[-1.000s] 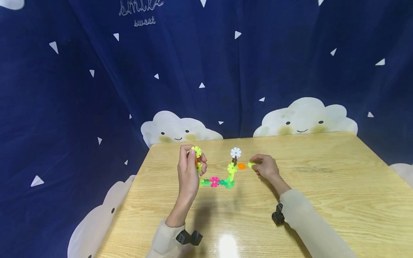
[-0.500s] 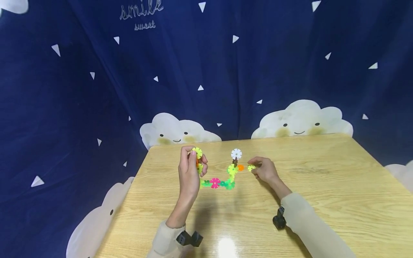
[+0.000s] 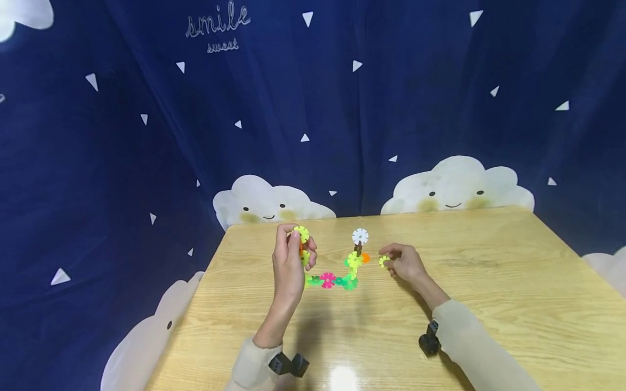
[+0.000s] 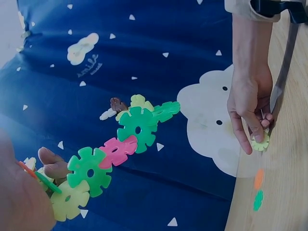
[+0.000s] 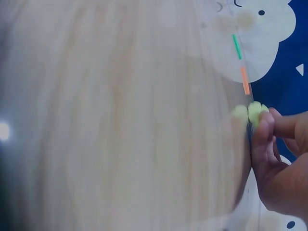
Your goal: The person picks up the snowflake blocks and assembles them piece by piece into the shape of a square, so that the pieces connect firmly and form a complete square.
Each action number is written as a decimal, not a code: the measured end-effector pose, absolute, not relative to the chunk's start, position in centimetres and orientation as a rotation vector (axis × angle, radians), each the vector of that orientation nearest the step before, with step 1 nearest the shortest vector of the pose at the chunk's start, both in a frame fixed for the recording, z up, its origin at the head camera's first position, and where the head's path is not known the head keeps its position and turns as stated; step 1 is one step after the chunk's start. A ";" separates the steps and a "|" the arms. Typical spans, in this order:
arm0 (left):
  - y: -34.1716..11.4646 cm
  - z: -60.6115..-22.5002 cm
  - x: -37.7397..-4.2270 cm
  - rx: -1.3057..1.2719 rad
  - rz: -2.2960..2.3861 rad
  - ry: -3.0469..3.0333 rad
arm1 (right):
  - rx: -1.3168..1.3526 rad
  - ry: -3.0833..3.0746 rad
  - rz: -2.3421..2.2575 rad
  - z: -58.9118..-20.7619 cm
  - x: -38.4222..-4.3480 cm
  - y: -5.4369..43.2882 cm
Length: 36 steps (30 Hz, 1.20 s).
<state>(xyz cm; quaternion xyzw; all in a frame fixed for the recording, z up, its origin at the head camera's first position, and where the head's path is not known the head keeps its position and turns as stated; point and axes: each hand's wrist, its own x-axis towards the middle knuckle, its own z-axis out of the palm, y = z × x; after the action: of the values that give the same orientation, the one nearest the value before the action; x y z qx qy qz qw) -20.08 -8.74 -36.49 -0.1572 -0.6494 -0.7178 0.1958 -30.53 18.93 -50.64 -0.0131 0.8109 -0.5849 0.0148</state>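
My left hand (image 3: 288, 266) grips a chain of interlocking snowflake discs (image 3: 327, 280) by its left end, held up over the table. The chain runs rightward through green and pink discs, then rises past yellow and brown ones to a white disc (image 3: 360, 236) on top. My right hand (image 3: 405, 264) pinches a single yellow-green snowflake disc (image 3: 384, 262) between thumb and fingers, low by the tabletop. In the left wrist view, an orange disc (image 4: 259, 179) and a green disc (image 4: 258, 200) lie on the table near that hand; the chain partly covers both in the head view.
The wooden table (image 3: 244, 315) ends at a dark blue curtain (image 3: 293, 98) with white clouds and triangles, close behind both hands. Each wrist carries a small black camera, such as the one on the right sleeve (image 3: 429, 339).
The yellow-green disc in my right hand has turned to show its face, and that hand has drawn slightly nearer. My left hand keeps its grip on the chain. The head view has tilted up slightly.
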 end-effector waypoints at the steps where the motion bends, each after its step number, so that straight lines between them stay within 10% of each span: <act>1: -8.7 -36.6 -20.1 -0.440 -2.010 -1.822 | -0.055 2.494 -1.836 -50.7 -30.4 19.0; 17: -8.0 -37.7 -20.3 -0.435 -2.072 -1.799 | -0.190 2.263 -1.888 -49.1 -27.0 21.8; 36: -5.9 -37.7 -20.6 -0.477 -2.126 -1.814 | -0.865 2.250 -2.404 -36.2 -20.7 19.2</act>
<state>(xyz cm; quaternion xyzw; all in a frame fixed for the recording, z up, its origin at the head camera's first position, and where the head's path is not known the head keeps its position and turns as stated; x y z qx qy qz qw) -20.55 -5.95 -37.74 -0.1661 -0.6325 -0.7410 0.1526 -20.71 19.24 -36.25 -0.2519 0.6552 -0.7001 -0.1308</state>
